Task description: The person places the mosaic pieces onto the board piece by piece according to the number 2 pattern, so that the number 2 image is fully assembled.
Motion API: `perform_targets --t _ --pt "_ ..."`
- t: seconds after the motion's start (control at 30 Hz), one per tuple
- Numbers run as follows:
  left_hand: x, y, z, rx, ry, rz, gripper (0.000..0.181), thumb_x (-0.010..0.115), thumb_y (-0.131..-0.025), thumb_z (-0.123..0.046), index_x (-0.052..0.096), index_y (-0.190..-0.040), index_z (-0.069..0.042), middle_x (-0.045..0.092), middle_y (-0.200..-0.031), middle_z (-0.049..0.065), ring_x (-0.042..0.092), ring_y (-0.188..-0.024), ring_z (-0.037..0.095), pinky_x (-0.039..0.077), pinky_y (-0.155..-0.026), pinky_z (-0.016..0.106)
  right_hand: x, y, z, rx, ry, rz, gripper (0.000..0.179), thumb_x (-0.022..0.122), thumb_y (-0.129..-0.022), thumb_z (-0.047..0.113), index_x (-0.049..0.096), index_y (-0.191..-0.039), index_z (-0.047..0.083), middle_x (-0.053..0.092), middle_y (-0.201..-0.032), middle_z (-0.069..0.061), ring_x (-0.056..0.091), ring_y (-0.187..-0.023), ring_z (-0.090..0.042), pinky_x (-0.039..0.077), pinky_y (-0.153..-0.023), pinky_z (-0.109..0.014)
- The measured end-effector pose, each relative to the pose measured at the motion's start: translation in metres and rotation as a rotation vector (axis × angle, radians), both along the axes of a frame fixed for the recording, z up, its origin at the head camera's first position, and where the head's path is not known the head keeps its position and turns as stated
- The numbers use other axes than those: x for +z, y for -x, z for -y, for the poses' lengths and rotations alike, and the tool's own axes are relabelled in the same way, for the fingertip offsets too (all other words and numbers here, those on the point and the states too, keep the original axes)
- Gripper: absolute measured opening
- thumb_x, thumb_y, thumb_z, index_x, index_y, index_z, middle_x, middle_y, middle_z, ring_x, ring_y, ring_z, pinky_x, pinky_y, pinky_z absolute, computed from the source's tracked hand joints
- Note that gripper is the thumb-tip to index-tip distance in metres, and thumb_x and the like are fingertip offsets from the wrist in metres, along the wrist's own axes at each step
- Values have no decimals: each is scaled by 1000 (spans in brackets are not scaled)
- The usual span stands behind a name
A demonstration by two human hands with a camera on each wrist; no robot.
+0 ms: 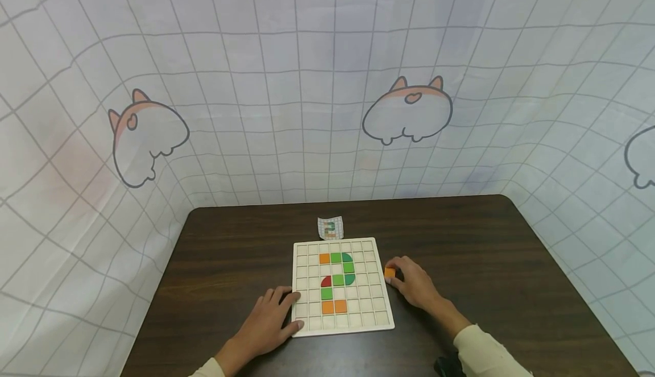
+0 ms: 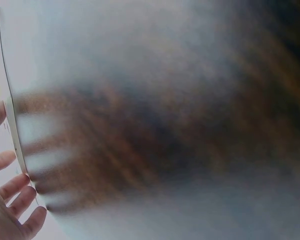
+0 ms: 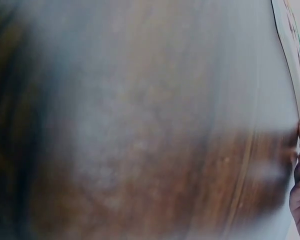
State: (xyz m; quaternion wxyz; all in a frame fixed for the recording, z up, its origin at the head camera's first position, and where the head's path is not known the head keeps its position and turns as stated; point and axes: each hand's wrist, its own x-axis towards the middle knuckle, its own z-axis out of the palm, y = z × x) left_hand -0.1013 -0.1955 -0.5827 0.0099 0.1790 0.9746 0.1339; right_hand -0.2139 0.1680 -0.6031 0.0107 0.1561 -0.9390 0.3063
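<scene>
A white gridded board [image 1: 368, 315] lies on the table, with several coloured tiles set in its cells. Among them are a red rounded tile [image 1: 326, 281], a green square tile [image 1: 326, 293], a dark green rounded tile [image 1: 349, 279] and an orange square tile [image 1: 340, 306]. Just at the board's right edge, my right hand [image 1: 417, 285] pinches another orange square tile [image 1: 390, 273] between thumb and fingers. My left hand [image 1: 266, 321] rests at the left edge, its thumb and a fingertip touching the board. Both wrist views catch only fingers at the frame's side; the pinched tile is not visible there.
Behind the board lies a small printed card [image 1: 330, 228] with a coloured grid pattern. The dark wooden table [image 1: 230, 252] is surrounded by a white checked curtain [image 1: 317, 110]. A black object [image 1: 448, 365] sits by the right sleeve.
</scene>
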Motion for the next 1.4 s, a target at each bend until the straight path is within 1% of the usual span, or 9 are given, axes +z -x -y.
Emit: perform_targets --t 0.17,0.27,0.37,0.57,0.67,0.8,0.93,1.23,1.4 --pt "0 0 -1 1 -3 8 59 64 -95 -52 54 -142 -18 51 -140 11 51 -120 27 44 -96 52 2 1 -3 26 5 9 25 81 -86 17 68 -107 19 64 -93 5 56 -83 -12 48 -76 -36" --pt "1 1 0 6 -4 22 59 64 -95 -52 54 -142 -18 50 -141 11 50 -121 27 44 -96 52 3 1 -5 49 11 23 24 80 -87 19 69 -108 19 60 -82 10 52 -73 -9 42 -67 -28" --pt "1 1 0 8 -4 28 59 64 -95 -51 53 -142 -18 50 -141 11 50 -121 28 44 -96 52 5 0 -6 66 25 21 25 80 -87 21 70 -110 18 57 -76 12 48 -67 -7 38 -61 -23" --pt "0 0 0 10 2 27 60 65 -94 -52 53 -143 -19 50 -141 10 50 -121 28 44 -97 52 7 -3 -6 92 85 41 27 79 -87 19 71 -113 15 57 -77 11 48 -66 -6 38 -60 -22" --pt "-1 0 1 6 1 21 60 65 -94 -52 53 -143 -18 51 -140 11 51 -121 28 44 -96 52 10 -4 -5 133 149 68 29 79 -88 17 71 -115 12 57 -79 8 51 -67 -6 41 -60 -21" --pt "-2 1 0 5 8 18 60 64 -95 -52 53 -143 -19 51 -141 10 51 -121 28 44 -97 52 13 -5 -2 198 239 121 27 76 -90 13 68 -115 11 58 -83 4 53 -62 -5 45 -53 -22" --pt "-3 2 0 9 18 21 61 63 -95 -53 52 -144 -20 51 -141 10 50 -121 27 44 -97 51 14 -8 2 244 297 179 24 73 -91 10 66 -114 8 58 -85 0 51 -55 -5 46 -47 -24" --pt "-3 2 0 9 23 19 61 62 -95 -54 52 -144 -20 50 -141 9 50 -121 27 44 -97 51 17 -11 13 258 370 251 26 72 -91 7 67 -116 6 60 -86 -4 49 -50 -6 47 -46 -25" --pt "-2 2 0 8 18 26 61 63 -95 -54 52 -144 -19 50 -141 10 50 -121 28 44 -97 51 16 -12 17 291 406 279 26 73 -92 12 69 -118 5 63 -86 -4 49 -51 -5 47 -46 -25"
